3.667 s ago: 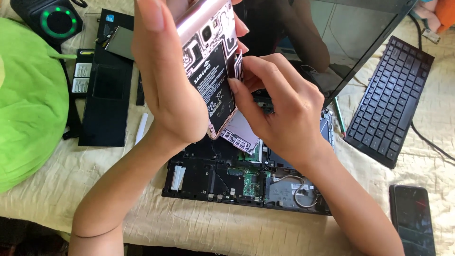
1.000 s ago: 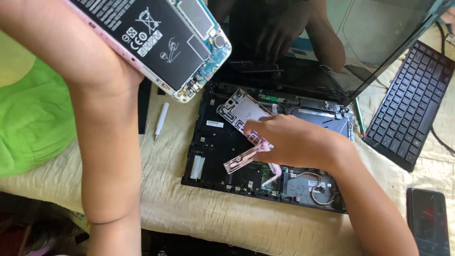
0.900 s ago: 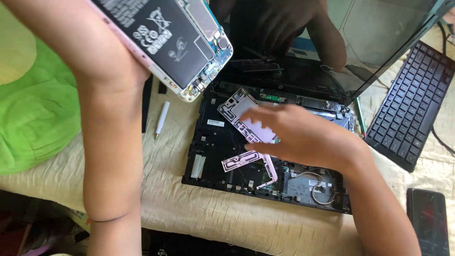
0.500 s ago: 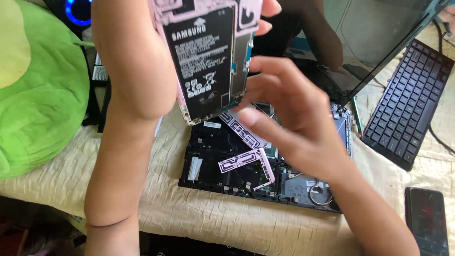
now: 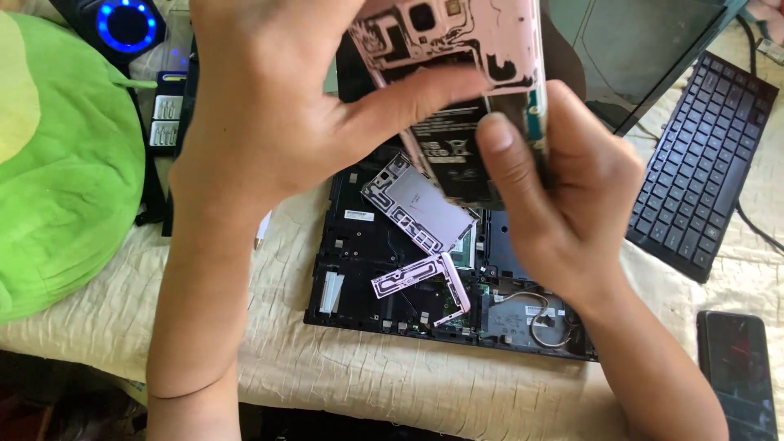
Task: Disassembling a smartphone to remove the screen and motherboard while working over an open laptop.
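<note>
Both my hands hold up an opened pink smartphone (image 5: 469, 49) with its back cover off and its dark battery (image 5: 457, 155) showing. My left hand (image 5: 278, 114) grips it from the left, thumb across the battery's top. My right hand (image 5: 563, 196) grips its right edge and lower corner. Below them lies an opened black laptop base (image 5: 367, 278). On that base rest a pink flat phone cover plate (image 5: 416, 204) and a thin pink frame piece (image 5: 420, 282).
A green plush cushion (image 5: 65, 163) fills the left. A black speaker with a blue ring light (image 5: 126, 24) sits top left. A black keyboard (image 5: 702, 163) lies at right, a dark phone (image 5: 735, 371) at bottom right. The laptop screen (image 5: 645, 49) stands behind.
I have raised the phone closer to the camera and my right hand has come up from the laptop base to grip its right edge. The pink frame piece stays on the laptop.
</note>
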